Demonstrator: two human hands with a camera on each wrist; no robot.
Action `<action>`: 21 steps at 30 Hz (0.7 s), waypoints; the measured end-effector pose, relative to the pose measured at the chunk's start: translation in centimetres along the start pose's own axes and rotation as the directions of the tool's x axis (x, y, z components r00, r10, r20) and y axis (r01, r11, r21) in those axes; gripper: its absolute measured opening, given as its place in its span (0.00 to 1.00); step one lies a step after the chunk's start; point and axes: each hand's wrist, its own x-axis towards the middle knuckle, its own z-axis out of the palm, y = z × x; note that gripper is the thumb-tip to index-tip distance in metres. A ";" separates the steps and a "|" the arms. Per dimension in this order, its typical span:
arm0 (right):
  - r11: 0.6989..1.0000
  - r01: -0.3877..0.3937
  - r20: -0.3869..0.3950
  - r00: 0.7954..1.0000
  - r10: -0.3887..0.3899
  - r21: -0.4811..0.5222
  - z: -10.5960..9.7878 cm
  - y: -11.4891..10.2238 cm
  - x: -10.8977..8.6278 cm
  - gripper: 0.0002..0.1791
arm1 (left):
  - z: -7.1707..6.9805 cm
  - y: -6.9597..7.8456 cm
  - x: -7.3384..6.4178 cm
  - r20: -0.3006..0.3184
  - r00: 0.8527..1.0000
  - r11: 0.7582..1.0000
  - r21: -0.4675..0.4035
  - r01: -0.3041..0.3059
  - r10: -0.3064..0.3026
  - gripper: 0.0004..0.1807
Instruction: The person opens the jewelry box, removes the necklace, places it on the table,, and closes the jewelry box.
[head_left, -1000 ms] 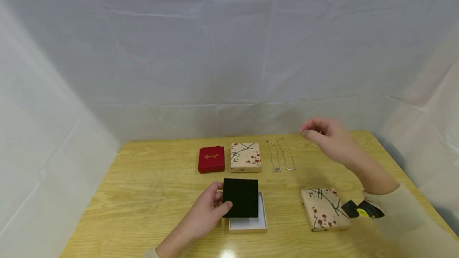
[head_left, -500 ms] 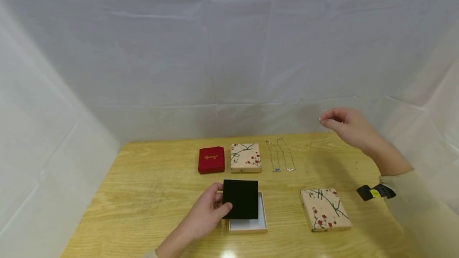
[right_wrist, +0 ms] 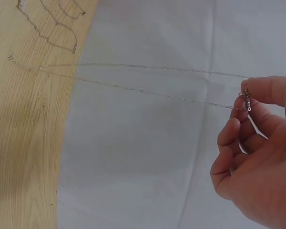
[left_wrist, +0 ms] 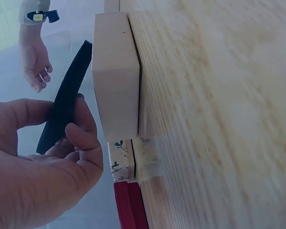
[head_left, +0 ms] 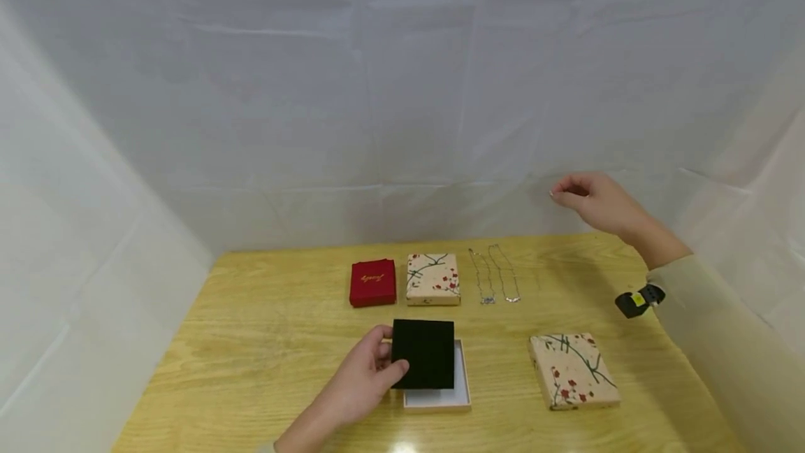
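In the head view my left hand (head_left: 361,379) pinches a thin black square pad (head_left: 424,355) by its left edge. The pad is tilted above an open box base (head_left: 464,376) with a white inside, hiding much of it. Over the back right of the table, my right hand (head_left: 600,205) is raised, finger and thumb pinching a silver necklace (right_wrist: 143,90) by its small pendant. Its fine chain hangs in a long loop, the far end near the tabletop in the right wrist view. A floral box lid (head_left: 575,372) lies on the right.
Two silver necklaces, one left (head_left: 481,277) and one right (head_left: 505,272), lie side by side on the wooden table (head_left: 270,341). Left of them sit a floral box (head_left: 433,279) and a red box (head_left: 373,282). White cloth (head_left: 402,103) encloses the back and sides.
My right hand has moved rightward and then higher, lifting the necklace; its chain hangs below the fingers. My left hand keeps the black pad almost in place.
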 end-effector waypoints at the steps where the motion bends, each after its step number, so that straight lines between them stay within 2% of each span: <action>1: 1.000 0.003 -0.011 1.000 -0.003 -0.005 0.0 0.0 0.4 0.24 | 0.0 0.0 0.0 -0.001 1.000 1.000 -0.001 -0.002 0.002 0.26; 4: 0.999 0.024 -0.069 0.997 -0.026 -0.030 0.2 0.0 1.5 0.24 | 0.0 -0.2 -0.1 0.000 1.000 1.000 -0.009 -0.006 0.006 0.26; 8: 0.997 0.071 -0.163 0.984 -0.077 -0.040 0.5 0.3 2.5 0.23 | 0.0 -0.4 -0.1 0.003 1.000 0.999 -0.033 -0.005 0.005 0.25; 11: 0.995 0.091 -0.190 0.977 -0.097 -0.041 0.8 0.8 2.9 0.21 | 0.1 -0.4 -0.1 0.003 1.000 0.999 -0.036 -0.002 0.002 0.25; 13: 0.995 0.088 -0.171 0.981 -0.095 -0.047 1.1 1.3 3.0 0.19 | 0.1 -0.4 -0.1 0.001 1.000 1.000 -0.028 -0.001 0.001 0.25; 17: 0.993 0.075 -0.068 0.994 -0.082 -0.094 2.0 2.5 2.9 0.16 | 0.1 -0.3 -0.2 -0.001 1.000 1.000 -0.020 0.000 0.000 0.26; 21: 0.992 0.064 0.006 0.998 -0.064 -0.108 2.8 3.5 2.5 0.15 | 0.1 -0.4 -0.2 -0.002 1.000 1.000 -0.019 -0.002 0.002 0.26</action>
